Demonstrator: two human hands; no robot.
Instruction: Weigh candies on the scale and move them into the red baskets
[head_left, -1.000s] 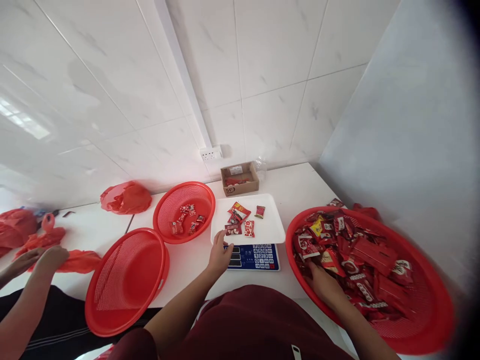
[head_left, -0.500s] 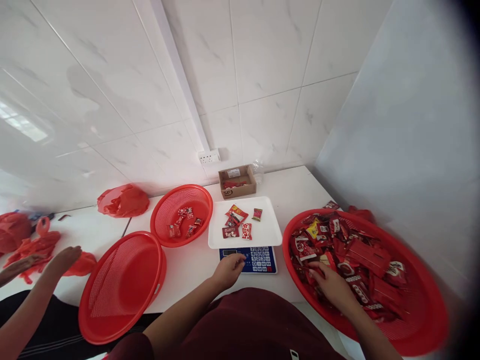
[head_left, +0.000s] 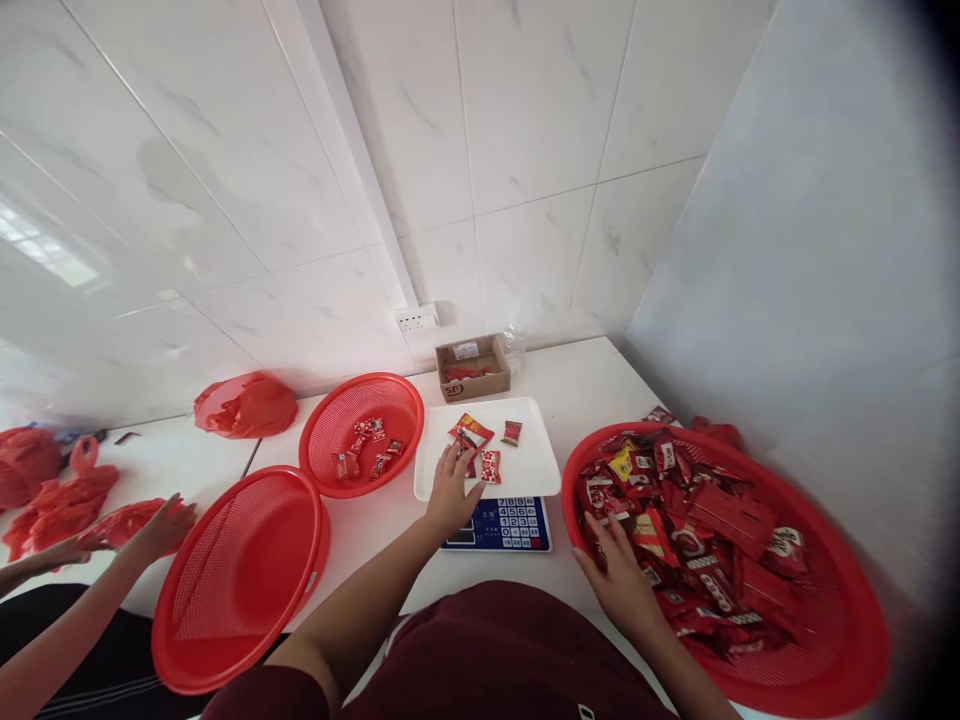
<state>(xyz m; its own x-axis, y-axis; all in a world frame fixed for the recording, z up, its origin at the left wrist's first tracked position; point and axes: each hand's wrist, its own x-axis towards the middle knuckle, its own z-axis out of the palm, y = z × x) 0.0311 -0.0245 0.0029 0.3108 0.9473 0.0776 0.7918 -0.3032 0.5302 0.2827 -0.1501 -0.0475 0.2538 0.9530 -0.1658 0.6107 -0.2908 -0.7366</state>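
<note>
My left hand [head_left: 450, 497] reaches over the front left edge of the white weighing tray [head_left: 536, 470], fingers stretched out above the wrapped candies. Beneath the tray is the scale's blue keypad [head_left: 516, 524]. On the tray lie a red-and-yellow packet [head_left: 472, 428], a small green-and-red packet [head_left: 511, 433] and a red-and-white patterned candy [head_left: 490, 466]; my fingers partly cover another red one. My right hand [head_left: 619, 580] rests over the left side of a big red basket [head_left: 847, 600] heaped with red-wrapped sweets [head_left: 712, 580], its fingers apart, with nothing visible in them.
Left of the scale stand a red basket [head_left: 315, 425] with several candies and another red basket [head_left: 225, 580]. Behind the tray sits a cardboard box [head_left: 476, 385]. Red plastic bags [head_left: 244, 405] lie farther left, where a co-worker's hands [head_left: 166, 525] handle one.
My left hand has moved from the keypad up over the tray's candies. My right hand has shifted slightly left in the basket, its fingers spreading. The co-worker's hands have moved around a red bag.
</note>
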